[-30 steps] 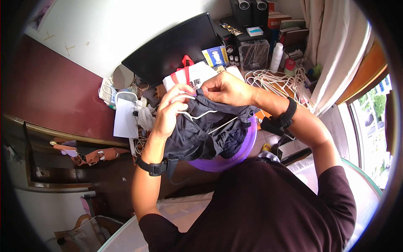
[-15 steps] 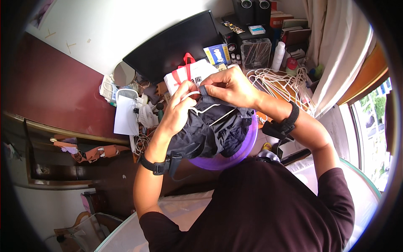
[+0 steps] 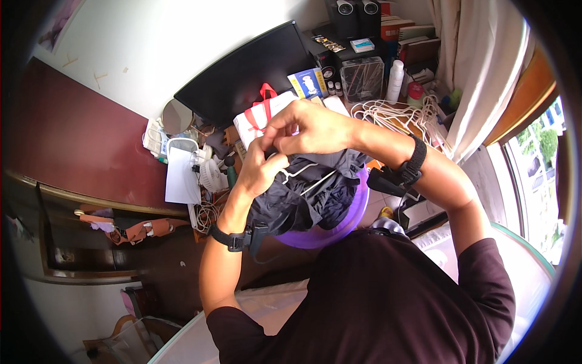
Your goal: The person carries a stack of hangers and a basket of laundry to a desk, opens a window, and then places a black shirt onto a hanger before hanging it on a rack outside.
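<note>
My left hand is closed around part of a white hanger, whose thin bars show against dark cloth. Beside it, my right hand is bent into a pinch, its fingertips meeting those of the left. The dark garment runs up beneath both hands, and its upper edge is hidden by my right hand. Below, the crumpled cloth hangs over a purple basin, covering most of it.
Behind my hands stand a white package with red ribbon and a black monitor. Several white hangers lie in a heap at right, near a white spray bottle. A small white fan sits at left.
My right hand has moved left, bringing its fingertips against the left hand. The garment edge it pinched is now hidden. The view has shifted slightly.
</note>
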Demonstrator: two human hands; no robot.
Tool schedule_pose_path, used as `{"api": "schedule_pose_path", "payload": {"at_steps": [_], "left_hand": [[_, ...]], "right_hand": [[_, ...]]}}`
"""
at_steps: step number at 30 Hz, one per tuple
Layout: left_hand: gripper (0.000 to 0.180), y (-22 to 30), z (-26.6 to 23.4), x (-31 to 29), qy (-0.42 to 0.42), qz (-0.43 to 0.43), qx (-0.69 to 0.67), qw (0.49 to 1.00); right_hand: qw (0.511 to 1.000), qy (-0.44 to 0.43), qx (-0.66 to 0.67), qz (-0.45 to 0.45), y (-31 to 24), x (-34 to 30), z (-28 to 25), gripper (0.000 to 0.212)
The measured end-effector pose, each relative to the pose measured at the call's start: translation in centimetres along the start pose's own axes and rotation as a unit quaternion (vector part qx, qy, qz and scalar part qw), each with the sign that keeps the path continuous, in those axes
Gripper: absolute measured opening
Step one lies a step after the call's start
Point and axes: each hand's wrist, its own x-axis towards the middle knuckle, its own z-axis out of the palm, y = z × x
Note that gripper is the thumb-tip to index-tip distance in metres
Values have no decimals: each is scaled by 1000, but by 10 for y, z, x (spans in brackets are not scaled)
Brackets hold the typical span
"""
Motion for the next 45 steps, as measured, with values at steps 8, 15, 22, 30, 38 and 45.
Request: {"api": "schedule_pose_path", "payload": {"at_steps": [8, 15, 22, 30, 38, 45], "left_hand": [[31, -15, -23, 0, -3, 179, 28, 983], [26, -7, -19, -17, 5, 121, 228, 966], [47, 9, 6, -13, 65, 98, 340, 933], [24, 23, -41, -6, 224, 135, 372, 890], [39, 89, -39, 8, 306, 259, 408, 820], [95, -7, -30, -39, 440, 350, 191, 805]], "right_hand": [[998, -14, 54, -10, 27, -9, -10, 26], [986, 41, -158, -34, 2, -11, -30, 14], [958, 164, -228, -59, -32, 27, -25, 16], [943, 7, -288, -165, 1, 18, -45, 51], [947, 106, -296, -70, -22, 10, -56, 34], [931, 208, -287, -91, -51, -62, -127, 32]]}}
